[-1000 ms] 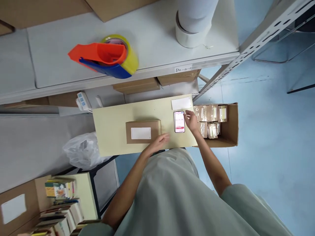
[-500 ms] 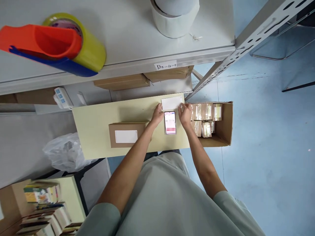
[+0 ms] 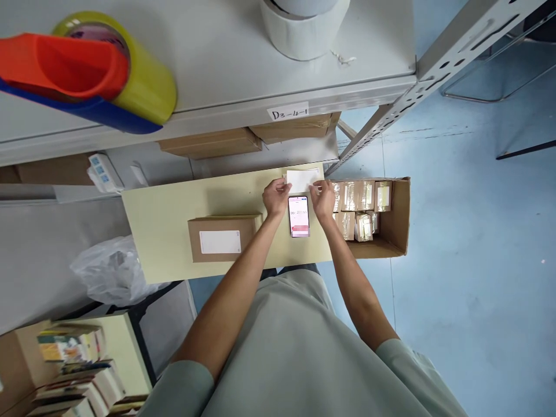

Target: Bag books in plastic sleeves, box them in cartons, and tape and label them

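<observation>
In the middle of the frame I see my left hand (image 3: 275,198) and my right hand (image 3: 322,198) close together over the far edge of a pale yellow rectangular table top (image 3: 169,220). Both pinch the white rectangular paper slip (image 3: 303,179): the left fingers are closed on its left end and the right fingers on its right end. The slip sits at the table's far edge, just above centre of the frame. I cannot tell whether it lies flat or is lifted.

Between my two wrists, just below the slip, a lit smartphone with a white and pink screen (image 3: 299,215) lies flat on the table. Left of it, near my left forearm, is a closed brown cardboard parcel with a white label (image 3: 221,238).

Right of the table, beside my right hand, an open brown cardboard carton (image 3: 398,217) holds small taped packets (image 3: 362,202).

Across the top of the frame runs a grey metal shelf (image 3: 226,63). It carries an orange and blue tape dispenser with a yellow roll (image 3: 87,63) at upper left and a white tape roll (image 3: 304,29) at top centre. A crumpled clear plastic bag (image 3: 108,269) lies at left, with stacked books (image 3: 73,370) at lower left.
</observation>
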Demonstrator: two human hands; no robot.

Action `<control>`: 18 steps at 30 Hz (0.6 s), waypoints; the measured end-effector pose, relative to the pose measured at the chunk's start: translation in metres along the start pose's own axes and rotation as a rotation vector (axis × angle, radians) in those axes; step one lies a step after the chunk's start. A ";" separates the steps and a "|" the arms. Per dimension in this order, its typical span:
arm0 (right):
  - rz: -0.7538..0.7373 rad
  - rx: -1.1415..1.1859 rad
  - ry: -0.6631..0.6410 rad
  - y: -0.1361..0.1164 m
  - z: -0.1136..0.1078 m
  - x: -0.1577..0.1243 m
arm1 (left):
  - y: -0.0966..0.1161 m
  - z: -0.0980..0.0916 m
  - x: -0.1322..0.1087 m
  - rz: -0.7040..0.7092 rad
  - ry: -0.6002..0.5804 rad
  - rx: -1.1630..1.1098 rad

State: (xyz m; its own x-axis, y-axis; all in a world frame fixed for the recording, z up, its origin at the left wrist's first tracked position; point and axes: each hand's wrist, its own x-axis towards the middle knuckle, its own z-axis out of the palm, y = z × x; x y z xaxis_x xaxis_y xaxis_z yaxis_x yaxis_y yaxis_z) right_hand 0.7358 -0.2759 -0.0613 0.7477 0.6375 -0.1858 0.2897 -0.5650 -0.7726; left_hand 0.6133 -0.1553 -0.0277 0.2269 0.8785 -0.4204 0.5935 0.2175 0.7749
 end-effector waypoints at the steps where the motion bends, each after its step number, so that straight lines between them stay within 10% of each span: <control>1: -0.042 -0.008 -0.025 -0.004 0.000 -0.002 | 0.003 0.000 0.000 -0.013 0.005 -0.001; 9: -0.187 -0.047 -0.088 -0.043 0.003 -0.017 | 0.031 0.003 -0.020 0.117 -0.087 -0.047; 18: 0.013 0.083 0.226 -0.025 -0.052 -0.005 | 0.038 0.019 -0.009 0.474 -0.436 0.366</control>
State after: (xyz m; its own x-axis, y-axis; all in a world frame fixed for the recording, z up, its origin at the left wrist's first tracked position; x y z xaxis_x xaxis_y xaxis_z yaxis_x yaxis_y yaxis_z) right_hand 0.7557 -0.2919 -0.0096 0.8685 0.4917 -0.0632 0.2357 -0.5217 -0.8199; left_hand 0.6483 -0.1631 -0.0028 0.7634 0.5781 -0.2882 0.5580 -0.3655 0.7450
